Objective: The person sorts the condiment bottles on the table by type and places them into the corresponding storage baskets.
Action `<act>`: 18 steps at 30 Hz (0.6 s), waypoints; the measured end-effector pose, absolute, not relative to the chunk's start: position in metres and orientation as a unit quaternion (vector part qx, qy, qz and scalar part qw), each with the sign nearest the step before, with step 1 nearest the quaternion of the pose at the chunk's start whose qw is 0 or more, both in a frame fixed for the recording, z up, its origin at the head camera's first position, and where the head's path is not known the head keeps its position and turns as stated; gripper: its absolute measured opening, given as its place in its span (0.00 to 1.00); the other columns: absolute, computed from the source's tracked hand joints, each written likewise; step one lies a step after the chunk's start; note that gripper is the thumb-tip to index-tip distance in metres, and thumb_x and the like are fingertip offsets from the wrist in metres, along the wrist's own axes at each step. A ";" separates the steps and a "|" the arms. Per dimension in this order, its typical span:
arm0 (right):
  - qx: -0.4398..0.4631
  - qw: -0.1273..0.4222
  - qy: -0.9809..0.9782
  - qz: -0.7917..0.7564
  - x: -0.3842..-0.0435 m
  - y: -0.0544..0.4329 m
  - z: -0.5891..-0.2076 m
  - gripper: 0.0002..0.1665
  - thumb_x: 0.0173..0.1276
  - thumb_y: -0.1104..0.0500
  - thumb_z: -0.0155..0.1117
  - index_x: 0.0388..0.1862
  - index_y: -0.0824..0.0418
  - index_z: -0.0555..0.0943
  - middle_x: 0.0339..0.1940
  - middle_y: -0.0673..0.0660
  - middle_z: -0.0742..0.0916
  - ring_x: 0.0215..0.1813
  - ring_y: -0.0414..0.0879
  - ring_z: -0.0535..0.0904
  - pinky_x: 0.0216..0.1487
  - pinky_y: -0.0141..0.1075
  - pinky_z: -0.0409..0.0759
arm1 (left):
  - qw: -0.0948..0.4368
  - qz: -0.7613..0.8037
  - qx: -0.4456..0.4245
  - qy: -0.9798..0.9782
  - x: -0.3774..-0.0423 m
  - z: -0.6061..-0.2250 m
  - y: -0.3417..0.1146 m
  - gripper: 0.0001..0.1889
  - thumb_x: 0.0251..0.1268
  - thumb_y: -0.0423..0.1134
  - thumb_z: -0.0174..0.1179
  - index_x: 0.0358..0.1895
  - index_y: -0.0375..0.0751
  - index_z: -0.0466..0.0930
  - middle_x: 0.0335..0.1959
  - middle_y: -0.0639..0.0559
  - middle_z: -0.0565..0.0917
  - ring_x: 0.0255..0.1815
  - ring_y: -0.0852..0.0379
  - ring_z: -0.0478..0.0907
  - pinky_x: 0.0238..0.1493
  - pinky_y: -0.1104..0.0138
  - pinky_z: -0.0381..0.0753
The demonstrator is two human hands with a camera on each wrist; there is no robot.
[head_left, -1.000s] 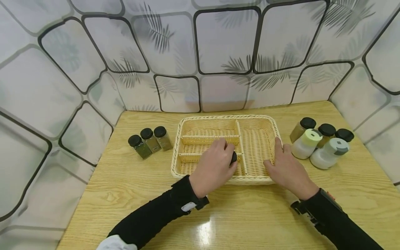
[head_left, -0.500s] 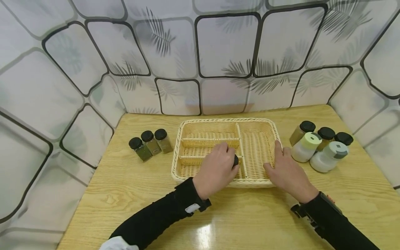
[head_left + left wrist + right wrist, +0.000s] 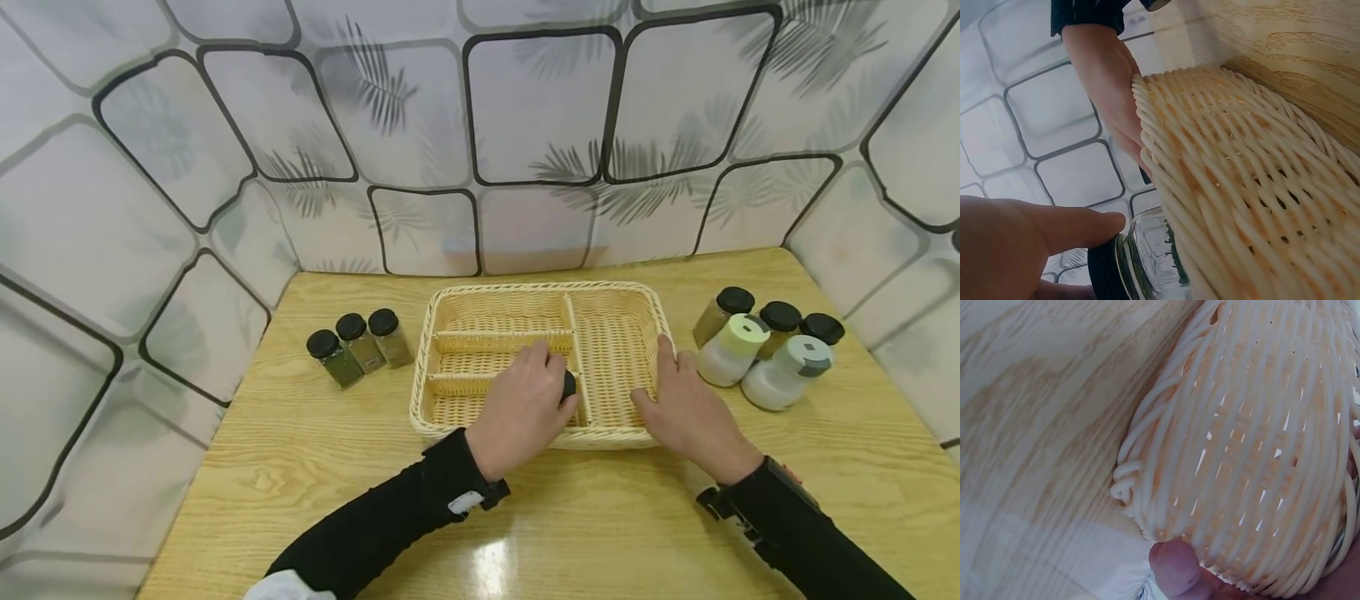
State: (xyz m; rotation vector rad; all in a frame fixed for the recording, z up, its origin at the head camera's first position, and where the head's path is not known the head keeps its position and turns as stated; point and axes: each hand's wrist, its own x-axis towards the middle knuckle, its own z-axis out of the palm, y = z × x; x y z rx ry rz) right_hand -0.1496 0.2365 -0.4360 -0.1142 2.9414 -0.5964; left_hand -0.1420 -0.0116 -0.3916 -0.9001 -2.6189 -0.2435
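Note:
A wicker basket with several compartments stands on the table. My left hand reaches over its front rim and holds a glass spice jar by its black cap. In the left wrist view the jar shows clear glass with dark green contents, partly hidden behind the basket's woven wall. My right hand grips the basket's right rim near the front corner, thumb on the inner side. In the right wrist view a fingertip touches the weave.
Left of the basket stand several black-capped spice jars in a row. At right are more black-capped jars, a yellow-green-topped white shaker and a grey-topped one. A patterned cloth surrounds the table.
My left hand has shifted slightly to the right with the jar, inside the basket. The right hand stays on the rim. The head view has tilted a little.

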 end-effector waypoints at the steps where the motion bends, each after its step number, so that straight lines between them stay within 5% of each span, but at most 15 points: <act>1: -0.038 0.069 0.977 -0.198 -0.150 0.236 -0.436 0.52 0.77 0.47 0.49 0.81 0.71 0.33 0.68 0.84 0.61 0.36 0.57 0.75 0.24 0.38 0.70 | 0.180 -0.085 -0.317 -0.927 -0.142 -0.392 -0.012 0.16 0.67 0.49 0.66 0.42 0.37 0.82 0.37 0.47 0.77 0.34 0.57 0.75 0.29 0.71 0.80; 18: -0.040 0.071 0.975 -0.204 -0.150 0.236 -0.436 0.52 0.78 0.48 0.49 0.81 0.71 0.33 0.69 0.84 0.59 0.29 0.53 0.74 0.21 0.38 0.68 | 0.162 -0.075 -0.303 -0.936 -0.141 -0.392 -0.007 0.21 0.69 0.53 0.63 0.47 0.36 0.83 0.41 0.45 0.80 0.37 0.56 0.79 0.33 0.70 0.82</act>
